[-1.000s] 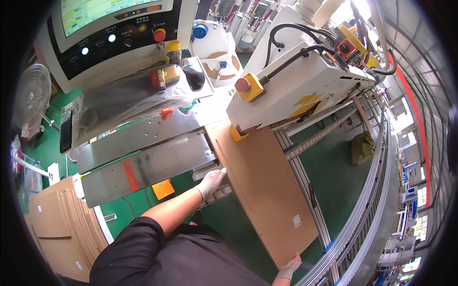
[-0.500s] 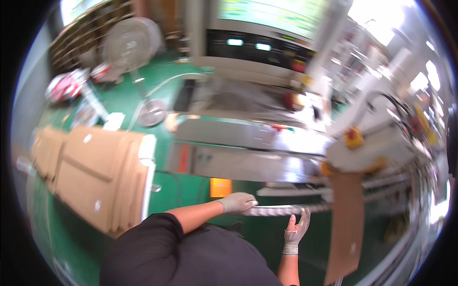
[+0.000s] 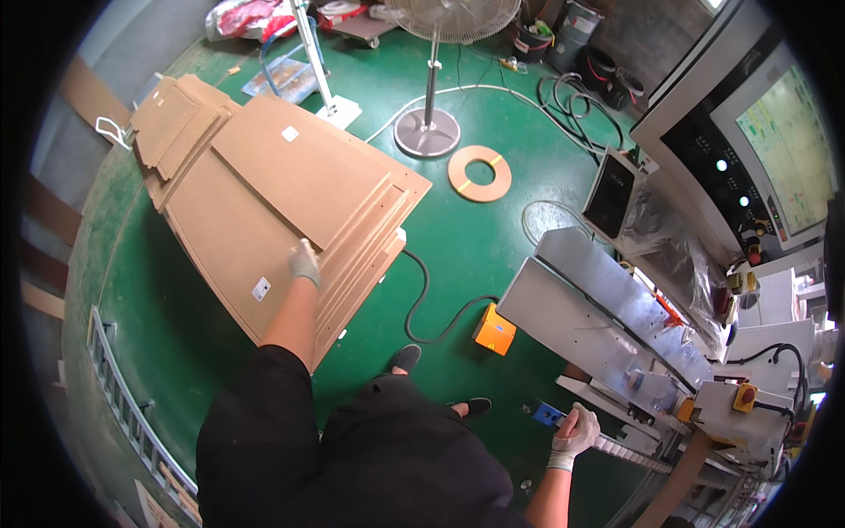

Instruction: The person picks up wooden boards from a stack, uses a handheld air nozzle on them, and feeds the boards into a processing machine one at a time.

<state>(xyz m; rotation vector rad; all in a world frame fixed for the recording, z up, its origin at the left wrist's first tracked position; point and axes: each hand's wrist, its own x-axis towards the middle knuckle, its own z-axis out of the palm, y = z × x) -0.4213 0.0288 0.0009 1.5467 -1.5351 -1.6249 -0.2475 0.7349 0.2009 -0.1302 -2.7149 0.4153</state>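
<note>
Left hand (image 3: 305, 263) (gloved) lies fingers together on the top brown board (image 3: 290, 176) of the stack (image 3: 238, 238), at its near edge. Right hand (image 3: 574, 433) closed around the machine's roller rail (image 3: 616, 449).

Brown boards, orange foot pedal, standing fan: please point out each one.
brown boards (image 3: 264, 176), head view, on the flat top sheet.
orange foot pedal (image 3: 494, 329), head view, on its top face.
standing fan (image 3: 427, 132), head view, on its round base.

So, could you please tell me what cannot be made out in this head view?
- Left hand on the stacked brown boards: its glove and angle hide whether the fingers grip an edge.
- Right hand at the machine's roller rail: what it holds is too small.
- Lower boards: hidden by upper ones.
</note>
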